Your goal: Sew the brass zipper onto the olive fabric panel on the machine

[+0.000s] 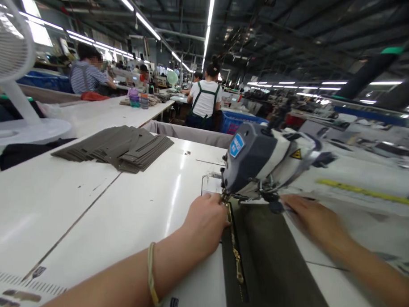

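A dark olive fabric panel [271, 263] with a brass zipper [235, 248] along its left edge lies under the head of a grey-and-white sewing machine [261, 162]. My left hand [205, 220] rests by the zipper's top end, right at the needle area, its fingers curled down against the fabric edge. My right hand [311, 215] lies on the panel's right side beneath the machine arm; it is blurred by motion and its fingers look stretched flat.
A stack of cut olive pieces [124, 146] lies at the back left of the white table [88, 212]. A white fan [12, 75] stands at far left. Other workers [205, 97] sit at benches beyond. A yellow tape measure [364, 191] lies on the right.
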Available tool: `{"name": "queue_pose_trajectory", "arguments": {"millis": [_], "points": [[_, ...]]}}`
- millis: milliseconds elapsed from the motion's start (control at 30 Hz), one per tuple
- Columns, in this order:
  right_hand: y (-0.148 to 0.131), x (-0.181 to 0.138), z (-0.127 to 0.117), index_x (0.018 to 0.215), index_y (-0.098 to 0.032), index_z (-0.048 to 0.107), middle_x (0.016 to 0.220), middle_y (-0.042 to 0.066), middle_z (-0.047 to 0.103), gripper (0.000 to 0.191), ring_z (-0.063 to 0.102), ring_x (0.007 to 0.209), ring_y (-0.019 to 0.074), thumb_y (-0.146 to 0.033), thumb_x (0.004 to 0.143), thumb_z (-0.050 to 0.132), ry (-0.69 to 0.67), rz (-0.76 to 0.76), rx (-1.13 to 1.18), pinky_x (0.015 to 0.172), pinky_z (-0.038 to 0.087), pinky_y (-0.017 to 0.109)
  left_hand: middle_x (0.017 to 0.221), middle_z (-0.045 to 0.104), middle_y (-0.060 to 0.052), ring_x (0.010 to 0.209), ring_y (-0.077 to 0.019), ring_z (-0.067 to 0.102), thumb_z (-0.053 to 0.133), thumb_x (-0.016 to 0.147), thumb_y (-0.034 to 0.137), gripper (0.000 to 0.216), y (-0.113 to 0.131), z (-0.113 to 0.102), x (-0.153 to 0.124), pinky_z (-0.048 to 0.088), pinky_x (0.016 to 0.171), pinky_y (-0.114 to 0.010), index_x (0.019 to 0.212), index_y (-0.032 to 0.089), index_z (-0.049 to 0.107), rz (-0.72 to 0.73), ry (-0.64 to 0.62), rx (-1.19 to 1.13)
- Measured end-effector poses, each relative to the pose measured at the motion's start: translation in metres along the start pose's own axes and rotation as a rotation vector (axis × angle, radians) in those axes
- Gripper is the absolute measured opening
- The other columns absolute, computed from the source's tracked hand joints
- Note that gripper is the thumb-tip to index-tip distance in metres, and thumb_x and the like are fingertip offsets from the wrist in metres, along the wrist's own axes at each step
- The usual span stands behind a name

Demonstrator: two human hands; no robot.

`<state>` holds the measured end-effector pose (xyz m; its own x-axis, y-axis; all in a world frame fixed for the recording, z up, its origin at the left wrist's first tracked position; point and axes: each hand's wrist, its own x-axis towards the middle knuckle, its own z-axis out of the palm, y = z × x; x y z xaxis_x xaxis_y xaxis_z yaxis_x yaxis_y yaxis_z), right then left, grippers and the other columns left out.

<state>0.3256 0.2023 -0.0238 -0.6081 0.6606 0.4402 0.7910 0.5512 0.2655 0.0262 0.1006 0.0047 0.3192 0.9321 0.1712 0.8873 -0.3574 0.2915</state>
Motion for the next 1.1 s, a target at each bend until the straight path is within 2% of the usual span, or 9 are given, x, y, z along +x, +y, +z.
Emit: {"name": "queue_pose_trajectory", "arguments": {"millis": [133, 233, 367, 467, 600, 700, 833, 967, 1100], "points": [[-0.012, -0.062, -0.048, 0.120, -0.014, 0.052, 0.086, 0.008, 0.063, 0.036, 0.060, 0.067, 0.0186, -0.026, 0.088, 0.039, 0.137, 0.029, -0.104, 0.059, 0.048, 0.030, 0.093, 0.059, -0.010, 0.088, -0.0261, 0.056, 0.055, 0.084, 0.020, 0.012, 0.005, -0.003, 0.000, 0.048, 0.078, -0.040, 0.081, 0.015, 0.065, -0.017, -0.051, 0.087], [-0.005, -0.081, -0.084, 0.134, -0.007, 0.036, 0.086, 0.010, 0.057, 0.050, 0.056, 0.067, 0.0186, -0.030, 0.090, 0.040, 0.251, 0.150, -0.240, 0.054, 0.046, 0.028, 0.092, 0.059, -0.008, 0.087, -0.0248, 0.058, 0.051, 0.085, 0.018, 0.014, 0.006, -0.007, 0.002, 0.047, 0.078, -0.038, 0.085, 0.016, 0.065, -0.012, -0.066, 0.121], [0.023, -0.060, -0.116, 0.134, -0.006, 0.036, 0.086, 0.012, 0.056, 0.049, 0.055, 0.070, 0.0203, -0.024, 0.089, 0.043, 0.472, 0.185, -0.451, 0.053, 0.043, 0.028, 0.094, 0.058, -0.008, 0.085, -0.0219, 0.059, 0.046, 0.087, 0.017, 0.018, 0.010, -0.008, 0.002, 0.048, 0.076, -0.033, 0.088, 0.016, 0.064, -0.002, -0.065, 0.145], [0.031, -0.030, -0.123, 0.126, -0.008, 0.047, 0.089, 0.013, 0.060, 0.041, 0.057, 0.077, 0.0217, -0.024, 0.089, 0.046, 0.475, 0.093, -0.475, 0.064, 0.046, 0.032, 0.095, 0.059, -0.008, 0.086, -0.0213, 0.059, 0.043, 0.089, 0.017, 0.021, 0.011, -0.005, -0.002, 0.048, 0.078, -0.033, 0.091, 0.016, 0.064, 0.011, -0.046, 0.162], [0.014, -0.016, -0.128, 0.121, -0.017, 0.054, 0.119, 0.018, 0.055, 0.035, 0.048, 0.113, 0.0339, -0.024, 0.087, 0.049, 0.522, 0.113, -0.435, 0.090, 0.037, 0.051, 0.103, 0.060, -0.009, 0.095, -0.0218, 0.058, 0.042, 0.090, 0.018, 0.021, 0.010, -0.003, -0.014, 0.047, 0.084, -0.035, 0.100, 0.017, 0.061, 0.062, -0.003, 0.163], [-0.019, -0.025, -0.121, 0.121, -0.014, 0.053, 0.121, 0.022, 0.053, 0.038, 0.046, 0.115, 0.0367, -0.024, 0.084, 0.054, 0.567, 0.052, -0.275, 0.092, 0.037, 0.054, 0.114, 0.057, -0.008, 0.104, -0.0218, 0.055, 0.047, 0.088, 0.018, 0.021, 0.009, -0.001, -0.023, 0.045, 0.090, -0.036, 0.105, 0.017, 0.059, 0.120, 0.035, 0.147], [-0.084, -0.026, -0.086, 0.109, -0.016, 0.059, 0.100, 0.009, 0.066, 0.025, 0.061, 0.093, 0.0205, -0.017, 0.084, 0.052, 0.436, -0.242, 0.219, 0.084, 0.050, 0.035, 0.114, 0.058, -0.008, 0.106, -0.0207, 0.054, 0.048, 0.088, 0.020, 0.019, 0.005, 0.004, -0.026, 0.044, 0.092, -0.036, 0.103, 0.017, 0.059, 0.156, 0.063, 0.157], [-0.134, -0.005, -0.038, 0.115, -0.012, 0.058, 0.116, 0.012, 0.061, 0.033, 0.057, 0.108, 0.0208, -0.021, 0.090, 0.039, 0.251, -0.118, 0.408, 0.090, 0.050, 0.037, 0.118, 0.056, -0.008, 0.111, -0.0209, 0.051, 0.051, 0.087, 0.022, 0.022, 0.000, 0.009, -0.023, 0.039, 0.099, -0.039, 0.107, 0.016, 0.057, 0.166, 0.067, 0.150], [-0.141, 0.000, -0.011, 0.121, -0.007, 0.054, 0.125, 0.016, 0.054, 0.038, 0.049, 0.117, 0.0230, -0.020, 0.090, 0.035, 0.165, -0.101, 0.392, 0.095, 0.046, 0.042, 0.122, 0.055, -0.008, 0.116, -0.0206, 0.048, 0.054, 0.086, 0.023, 0.024, -0.003, 0.012, -0.021, 0.032, 0.105, -0.041, 0.110, 0.017, 0.056, 0.163, 0.073, 0.098]]}}
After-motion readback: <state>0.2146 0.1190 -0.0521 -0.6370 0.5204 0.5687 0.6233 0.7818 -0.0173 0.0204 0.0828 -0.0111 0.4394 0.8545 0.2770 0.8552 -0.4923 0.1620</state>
